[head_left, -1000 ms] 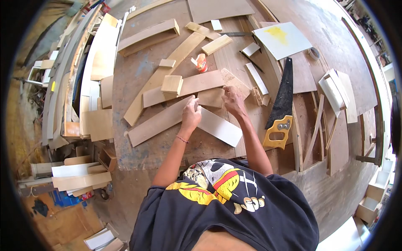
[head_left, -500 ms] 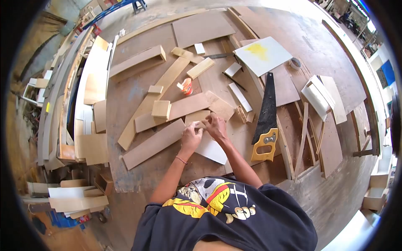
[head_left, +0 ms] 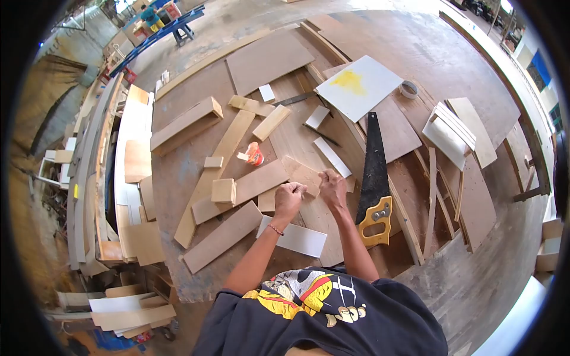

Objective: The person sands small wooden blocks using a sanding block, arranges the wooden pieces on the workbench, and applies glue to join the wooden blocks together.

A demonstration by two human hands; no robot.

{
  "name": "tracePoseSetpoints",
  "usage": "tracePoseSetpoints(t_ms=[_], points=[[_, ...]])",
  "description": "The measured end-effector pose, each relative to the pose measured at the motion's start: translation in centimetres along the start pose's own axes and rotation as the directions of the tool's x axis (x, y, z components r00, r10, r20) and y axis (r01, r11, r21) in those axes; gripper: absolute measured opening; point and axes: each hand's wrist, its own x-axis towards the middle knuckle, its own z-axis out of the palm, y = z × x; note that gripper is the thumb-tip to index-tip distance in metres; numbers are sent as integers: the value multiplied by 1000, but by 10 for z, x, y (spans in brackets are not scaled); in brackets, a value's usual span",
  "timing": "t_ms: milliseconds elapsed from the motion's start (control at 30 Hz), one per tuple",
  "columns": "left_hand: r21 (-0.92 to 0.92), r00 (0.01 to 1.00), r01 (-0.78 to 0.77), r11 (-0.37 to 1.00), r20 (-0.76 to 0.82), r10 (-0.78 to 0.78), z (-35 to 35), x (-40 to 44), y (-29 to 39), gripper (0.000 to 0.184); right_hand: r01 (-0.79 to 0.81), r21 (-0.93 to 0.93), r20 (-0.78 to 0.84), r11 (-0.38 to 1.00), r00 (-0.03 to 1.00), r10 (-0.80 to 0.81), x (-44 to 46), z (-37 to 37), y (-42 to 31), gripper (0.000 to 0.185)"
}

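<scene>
My left hand, fingers curled closed, is over the end of a brown board and a pale piece of wood. Just to its right, my right hand is closed above a light wooden panel. A small gap separates the two hands; whatever is pinched in them is hidden or too small to name. Beneath my left wrist lies a white board. The handsaw with a yellow handle rests right of my right forearm. Left of my hands, small wooden blocks sit stacked on the brown board.
An orange-red container stands among wood strips. Farther back lie a white panel with a yellow stain, a round tub and a box-shaped wooden piece. Long frame rails run along the right. Another person is far off.
My hands have drawn apart from each other, the right one moving rightward. The camera view has shifted, showing more of the background at the top left.
</scene>
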Motion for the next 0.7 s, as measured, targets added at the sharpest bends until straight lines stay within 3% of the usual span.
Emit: tracePoseSetpoints(t_ms=[133,200,333,467,567,633,700], points=[[-130,999,24,991,44,-19,-1,10,10,14,-5,-3,-81,1000,997,5,22,-26,6,16],[-161,997,7,987,75,5,-2,16,7,16,-134,-57,115,989,983,140,31,-49,2,27],[-272,999,32,962,47,-21,8,28,-11,21,-92,-258,301,962,938,171,31,-58,1,39],[-290,999,31,956,41,-20,15,28,-21,26,-41,-331,323,943,934,154,29,-40,21,37],[-214,999,16,977,39,-8,13,25,-19,26,-115,-207,255,972,952,167,36,-39,30,37],[-165,999,25,986,47,-17,11,23,-11,27,-152,86,257,985,958,126,38,-44,32,40],[-130,993,95,987,77,-85,8,20,-4,28,-185,112,299,976,943,144,42,-48,32,43]])
